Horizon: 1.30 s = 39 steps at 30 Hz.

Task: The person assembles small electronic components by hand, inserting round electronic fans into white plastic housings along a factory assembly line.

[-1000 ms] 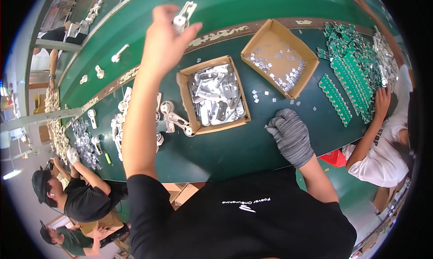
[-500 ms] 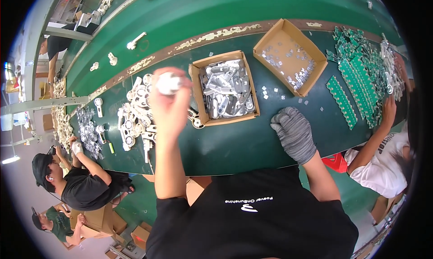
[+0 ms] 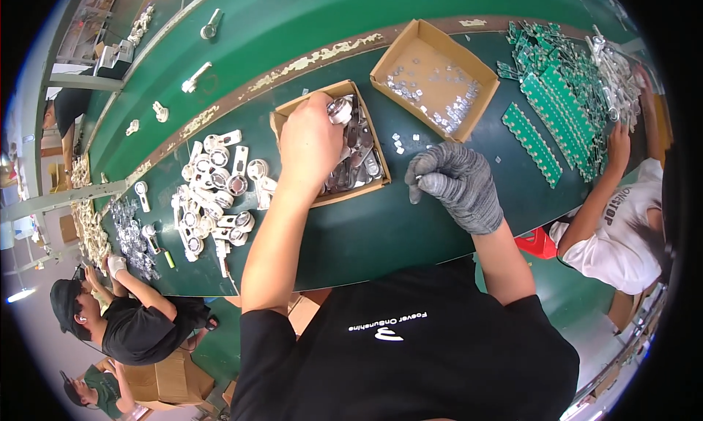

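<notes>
My bare left hand [image 3: 313, 139] is over the cardboard box of grey and silver parts [image 3: 359, 151], closed around a white part with a round, silver-rimmed head [image 3: 339, 111]. The hand hides the rest of that part and the box's left side. To the right, my right hand [image 3: 460, 188], in a grey knitted glove, is raised above the green table with thumb and fingers pinched together. A tiny pale speck shows at its fingertips, too small to name. Just beyond the glove lie several small clear squares [image 3: 399, 149].
A shallow cardboard tray [image 3: 469, 117] of small clear pieces stands at the back. Left is a pile of white round-headed parts [image 3: 209, 194]; right, green circuit boards [image 3: 532, 144]. Co-workers sit on both sides. Beyond the ledge, a green belt [image 3: 293, 25] carries a few white parts.
My left hand has moved right and come down over the box with the white part. My right hand has shifted away from its spot near the table and now pinches, fingertips showing.
</notes>
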{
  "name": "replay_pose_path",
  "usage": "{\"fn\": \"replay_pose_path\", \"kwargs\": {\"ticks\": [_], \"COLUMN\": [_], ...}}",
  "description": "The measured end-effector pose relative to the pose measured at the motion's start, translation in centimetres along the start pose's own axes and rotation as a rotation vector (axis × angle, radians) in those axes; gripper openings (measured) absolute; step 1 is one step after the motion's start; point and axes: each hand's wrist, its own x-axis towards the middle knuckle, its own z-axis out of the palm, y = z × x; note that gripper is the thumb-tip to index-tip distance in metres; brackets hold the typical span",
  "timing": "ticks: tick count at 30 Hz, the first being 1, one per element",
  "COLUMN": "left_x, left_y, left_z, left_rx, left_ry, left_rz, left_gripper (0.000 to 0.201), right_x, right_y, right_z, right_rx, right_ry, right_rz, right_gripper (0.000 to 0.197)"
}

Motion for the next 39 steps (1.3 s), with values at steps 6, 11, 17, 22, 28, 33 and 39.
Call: {"fn": "replay_pose_path", "kwargs": {"ticks": [6, 11, 17, 22, 28, 33, 39], "left_x": [-1.3, -5.4, -7.6, -8.7, -9.1, -9.5, -9.9], "left_y": [0.0, 1.5, 2.6, 2.9, 2.7, 2.4, 1.3], "left_z": [-1.9, -6.1, -7.1, -6.6, -6.0, -5.8, -4.8], "left_rx": [-0.408, -1.396, -1.449, -1.221, -1.121, -1.223, -1.144], "left_ry": [-0.054, -0.062, -0.055, 0.002, -0.048, -0.134, -0.098], "left_rz": [-0.18, -0.393, -0.39, -0.273, -0.212, -0.207, -0.012], "left_gripper": [0.025, 0.022, 0.024, 0.018, 0.017, 0.022, 0.029], "right_x": [0.4, 0.4, 1.0, 2.1, 3.1, 3.6, 4.3], "right_y": [-0.2, -0.9, -1.8, -3.2, -2.8, -2.7, -3.6], "right_z": [0.6, 1.6, 3.5, 6.3, 6.4, 5.9, 5.8], "right_rx": [0.083, -0.027, -0.148, -0.513, -0.529, -0.535, -0.29], "right_ry": [-0.014, -0.002, 0.002, -0.025, -0.031, -0.083, -0.175], "right_rz": [-0.021, -0.06, -0.093, -0.254, -0.155, -0.11, 0.15], "right_gripper": [0.012, 0.013, 0.012, 0.015, 0.017, 0.018, 0.026]}}
